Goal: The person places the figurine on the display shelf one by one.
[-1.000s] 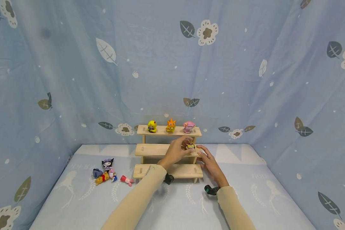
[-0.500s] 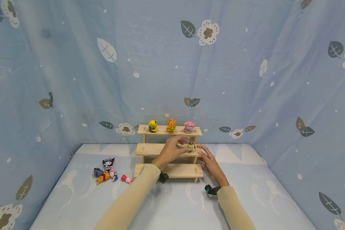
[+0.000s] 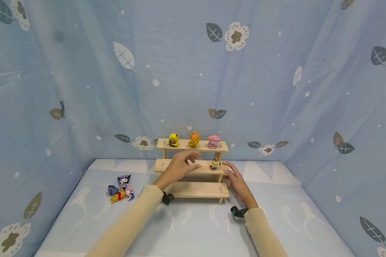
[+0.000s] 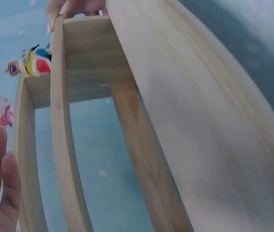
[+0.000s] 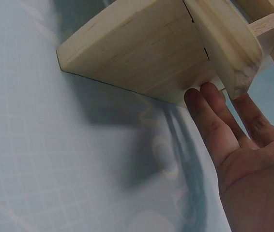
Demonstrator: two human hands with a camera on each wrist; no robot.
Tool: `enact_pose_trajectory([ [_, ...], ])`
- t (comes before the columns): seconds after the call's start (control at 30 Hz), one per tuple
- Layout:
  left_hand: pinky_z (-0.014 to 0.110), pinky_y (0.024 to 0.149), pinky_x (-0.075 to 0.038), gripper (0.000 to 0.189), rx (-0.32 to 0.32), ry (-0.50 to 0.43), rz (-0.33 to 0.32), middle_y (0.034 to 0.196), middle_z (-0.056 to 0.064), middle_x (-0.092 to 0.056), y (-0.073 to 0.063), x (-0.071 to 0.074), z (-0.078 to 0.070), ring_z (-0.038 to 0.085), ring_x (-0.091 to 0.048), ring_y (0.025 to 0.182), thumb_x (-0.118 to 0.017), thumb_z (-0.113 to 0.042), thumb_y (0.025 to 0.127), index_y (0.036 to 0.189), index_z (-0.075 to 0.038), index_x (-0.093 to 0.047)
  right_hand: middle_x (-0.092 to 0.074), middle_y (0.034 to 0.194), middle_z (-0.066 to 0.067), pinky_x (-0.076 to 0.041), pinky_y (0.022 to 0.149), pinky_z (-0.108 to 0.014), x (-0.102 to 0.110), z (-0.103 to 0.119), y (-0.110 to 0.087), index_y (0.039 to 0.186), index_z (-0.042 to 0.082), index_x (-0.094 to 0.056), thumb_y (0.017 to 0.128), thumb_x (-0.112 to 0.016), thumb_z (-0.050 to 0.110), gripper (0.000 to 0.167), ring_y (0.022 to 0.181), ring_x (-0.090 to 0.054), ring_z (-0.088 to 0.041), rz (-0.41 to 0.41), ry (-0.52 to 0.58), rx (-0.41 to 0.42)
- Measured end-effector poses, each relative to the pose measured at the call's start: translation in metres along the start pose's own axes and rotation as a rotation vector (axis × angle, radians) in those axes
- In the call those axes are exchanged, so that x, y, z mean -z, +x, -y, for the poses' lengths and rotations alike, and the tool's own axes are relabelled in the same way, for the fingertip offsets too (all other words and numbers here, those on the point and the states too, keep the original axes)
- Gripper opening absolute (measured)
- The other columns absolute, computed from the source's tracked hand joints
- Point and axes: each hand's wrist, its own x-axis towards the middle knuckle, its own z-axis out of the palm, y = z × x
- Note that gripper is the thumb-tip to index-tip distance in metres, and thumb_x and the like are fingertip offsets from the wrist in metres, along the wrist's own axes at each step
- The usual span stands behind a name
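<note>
A small yellow Minion figurine (image 3: pixel 214 164) with a crown and a red-and-white robe stands near the right end of the middle step of a three-tier wooden display stand (image 3: pixel 196 191). To its left, my left hand (image 3: pixel 177 167) hovers over that step, holding nothing, thumb and fingers spread apart. My right hand (image 3: pixel 239 184) is at the stand's right side; in the right wrist view its fingertips (image 5: pixel 193 96) rest against the wooden side panel. Along the top step stand a yellow-haired figurine (image 3: pixel 173 140), an orange spiky one (image 3: pixel 194 140) and a pink one (image 3: pixel 214 141).
Left of the stand, several figurines lie in a cluster on the cloth: a black-and-purple hooded one (image 3: pixel 124 180), a blue-grey one (image 3: pixel 113 190) and a Winnie the Pooh (image 3: pixel 118 196) among them. A patterned blue curtain (image 3: pixel 186 89) hangs behind and at both sides.
My left hand has let go of the Minion figurine and moved left, now hiding the pink-and-red figurine on the cloth. The Minion stays on the middle step; my right hand keeps its place.
</note>
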Motion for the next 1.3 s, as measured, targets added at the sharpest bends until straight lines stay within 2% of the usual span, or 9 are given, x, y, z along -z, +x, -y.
enact_pose_trajectory([
  [0.23,0.037,0.075,-0.055,0.033,-0.031,0.019,-0.012,0.108,0.000,-0.071,-0.021,0.030,0.002,0.021,-0.067,0.090,-0.082,-0.016,0.090,0.121,-0.015,-0.070,-0.040,0.155,-0.020,-0.051,0.101,-0.051,0.002,0.000,0.001,0.153,0.028,-0.042,0.106,-0.057,0.042,0.052,0.128,-0.053,-0.042,0.007,0.001,-0.003],
  [0.3,0.036,0.075,-0.055,0.033,-0.045,0.035,-0.017,0.108,0.004,-0.072,-0.027,0.038,0.004,0.020,-0.067,0.090,-0.082,-0.015,0.090,0.121,-0.011,-0.070,-0.040,0.155,-0.020,-0.051,0.100,-0.051,0.002,0.001,0.000,0.153,0.028,-0.042,0.106,-0.057,0.042,0.052,0.130,-0.051,-0.043,0.008,0.002,-0.005],
  [0.43,0.033,0.074,-0.055,0.035,-0.057,0.068,-0.023,0.110,0.006,-0.072,-0.038,0.053,0.005,0.016,-0.066,0.089,-0.083,-0.017,0.090,0.121,-0.010,-0.070,-0.042,0.154,-0.021,-0.051,0.100,-0.051,0.002,0.002,-0.001,0.153,0.028,-0.042,0.106,-0.057,0.043,0.052,0.131,-0.051,-0.043,0.002,-0.005,-0.006],
  [0.63,0.038,0.072,-0.057,0.034,-0.063,0.095,-0.065,0.109,0.008,-0.073,-0.055,0.070,0.009,0.020,-0.069,0.088,-0.084,-0.016,0.088,0.119,-0.013,-0.071,-0.043,0.154,-0.021,-0.051,0.100,-0.052,0.003,0.003,-0.002,0.154,0.028,-0.042,0.106,-0.056,0.043,0.051,0.132,-0.051,-0.044,0.002,-0.007,-0.006],
  [0.77,0.046,0.071,-0.057,0.036,-0.080,0.106,-0.102,0.108,0.009,-0.073,-0.066,0.080,0.014,0.027,-0.070,0.087,-0.085,-0.010,0.086,0.120,-0.010,-0.071,-0.041,0.156,-0.020,-0.051,0.100,-0.052,0.002,0.001,-0.002,0.154,0.027,-0.041,0.106,-0.056,0.043,0.053,0.132,-0.050,-0.045,0.000,-0.010,-0.010],
  [0.9,0.049,0.069,-0.057,0.040,-0.105,0.141,-0.145,0.106,0.008,-0.073,-0.078,0.092,0.020,0.029,-0.069,0.085,-0.086,-0.006,0.084,0.121,-0.007,-0.070,-0.039,0.157,-0.018,-0.050,0.101,-0.052,0.001,0.000,-0.002,0.154,0.027,-0.041,0.106,-0.056,0.045,0.053,0.132,-0.050,-0.044,-0.004,-0.019,-0.018],
  [1.03,0.046,0.070,-0.057,0.039,-0.071,0.188,-0.171,0.104,0.004,-0.072,-0.092,0.106,0.024,0.024,-0.068,0.085,-0.086,-0.007,0.085,0.120,-0.007,-0.070,-0.038,0.157,-0.018,-0.050,0.101,-0.053,0.000,0.000,-0.002,0.154,0.027,-0.041,0.106,-0.056,0.044,0.052,0.132,-0.050,-0.044,-0.003,-0.018,-0.020],
  [1.3,0.041,0.072,-0.056,0.037,0.058,0.268,-0.202,0.106,0.000,-0.072,-0.123,0.133,0.037,0.017,-0.067,0.086,-0.084,-0.015,0.088,0.122,-0.016,-0.070,-0.036,0.159,-0.017,-0.050,0.101,-0.051,-0.001,0.002,-0.001,0.155,0.028,-0.040,0.106,-0.056,0.043,0.053,0.133,-0.049,-0.044,0.012,-0.009,-0.020],
])
